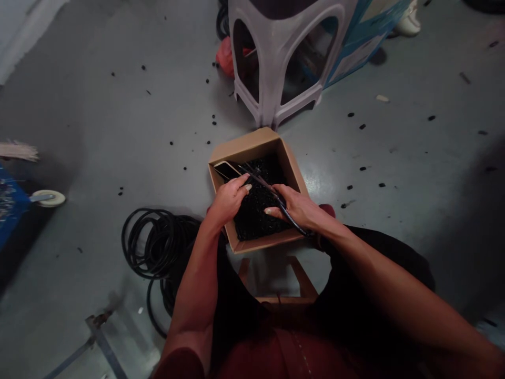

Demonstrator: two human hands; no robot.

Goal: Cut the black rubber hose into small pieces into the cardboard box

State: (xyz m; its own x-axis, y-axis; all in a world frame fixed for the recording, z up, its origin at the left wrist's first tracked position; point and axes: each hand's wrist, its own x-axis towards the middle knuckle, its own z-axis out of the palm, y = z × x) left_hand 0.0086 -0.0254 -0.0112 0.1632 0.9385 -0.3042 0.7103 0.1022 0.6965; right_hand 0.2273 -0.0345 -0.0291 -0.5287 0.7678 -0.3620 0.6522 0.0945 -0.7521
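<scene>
Between my hands is an open cardboard box (294, 163) holding a heap of small shiny black pieces (258, 221). My right hand (294, 205) grips a long slender dark tool (284, 210), its curved bluish handle running back toward my wrist. The tool's thin front part slants up and left over the heap, close to my left fingers. My left hand (232, 197) is above the box's left side, thumb and fingers pinched together; whatever is between them is too small to make out. A dark flat piece with a pale rim (228, 169) leans in the box's upper-left corner.
A pale plastic stool (270, 63) stands just beyond the box, beside a blue carton (359, 42). Coiled black cable (152, 242) lies at left. Small black bits are scattered across the grey floor. A blue container (11, 200) and a metal frame (104, 345) are farther left.
</scene>
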